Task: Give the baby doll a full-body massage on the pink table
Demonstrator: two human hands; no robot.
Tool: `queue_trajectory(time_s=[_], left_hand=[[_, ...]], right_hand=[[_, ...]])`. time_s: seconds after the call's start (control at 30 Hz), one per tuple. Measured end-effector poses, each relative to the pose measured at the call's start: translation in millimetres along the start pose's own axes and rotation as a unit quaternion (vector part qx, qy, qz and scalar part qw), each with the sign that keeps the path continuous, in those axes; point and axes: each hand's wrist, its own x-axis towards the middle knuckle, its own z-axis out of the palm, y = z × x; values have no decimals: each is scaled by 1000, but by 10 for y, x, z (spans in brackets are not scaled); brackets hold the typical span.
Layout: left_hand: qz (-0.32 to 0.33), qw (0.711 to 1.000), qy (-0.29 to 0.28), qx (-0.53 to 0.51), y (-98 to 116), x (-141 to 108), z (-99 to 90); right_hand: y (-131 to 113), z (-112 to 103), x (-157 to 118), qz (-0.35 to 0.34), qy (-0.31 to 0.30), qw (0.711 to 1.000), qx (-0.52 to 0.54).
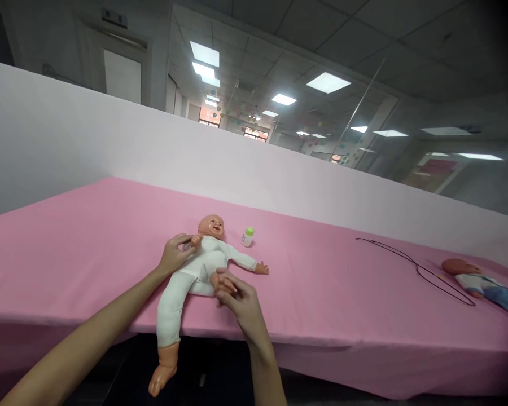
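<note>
A baby doll (pixel 206 256) in a white suit lies face up on the pink-covered table. Its head points away from me, and one leg hangs over the front edge with a bare foot. My left hand (pixel 175 255) is closed around the doll's arm, close to its small hand beside the chest. The doll's other leg is bent up, and its foot sits in the closed fingers of my right hand (pixel 242 301). Beyond the doll's outstretched arm stands a small bottle (pixel 248 238) with a green cap, upright and touched by neither hand.
The pink tablecloth (pixel 313 282) drapes over the table's front edge. A second doll (pixel 476 279) in blue trousers lies at the far right, with a thin dark looped cord (pixel 406 259) beside it. A low white partition (pixel 245 169) rises behind the table.
</note>
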Motion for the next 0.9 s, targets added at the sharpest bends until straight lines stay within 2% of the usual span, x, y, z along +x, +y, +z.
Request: queue_trajectory(time_s=[0.07,0.1,0.17,0.27,0.33,0.4,0.43,0.47,0.53,0.63,0.7,0.73,0.8,0.83,0.9], left_hand=[[17,998,-45,41,17,-37,0],[16,998,-38,47,8,-41,-4],[-3,999,24,34,-39,-22,-13],[-75,983,170,-7,-154,39,-37],[-143,956,255,-18,-228,74,-64],[-194,934,301,-20,-270,96,-87],[-202,930,306,-24,-272,100,-91],[-196,934,298,-30,-260,100,-88],[-143,956,255,-34,-203,83,-62],[-21,991,132,29,-90,21,-8],[41,994,39,90,-42,-26,8],[54,992,10,110,-33,-42,8],[46,992,7,119,-48,-48,-5],[28,993,31,108,-69,-36,-15],[-25,990,115,73,-135,14,-40]], right_hand=[[37,61,227,-5,32,999,14],[63,66,271,-3,44,999,24],[103,21,191,2,51,998,39],[173,-143,-273,15,4,1000,17],[274,-252,-659,63,-57,996,7],[392,-313,-953,101,-95,990,-11],[432,-320,-1034,104,-93,990,-17],[446,-310,-1061,103,-86,991,-21],[387,-242,-951,80,-48,996,-10],[190,-66,-476,40,20,999,4],[112,52,-105,20,39,999,4],[104,97,46,15,39,999,10],[133,136,205,6,53,998,33],[158,124,197,6,55,998,36],[215,37,15,15,41,999,25]])
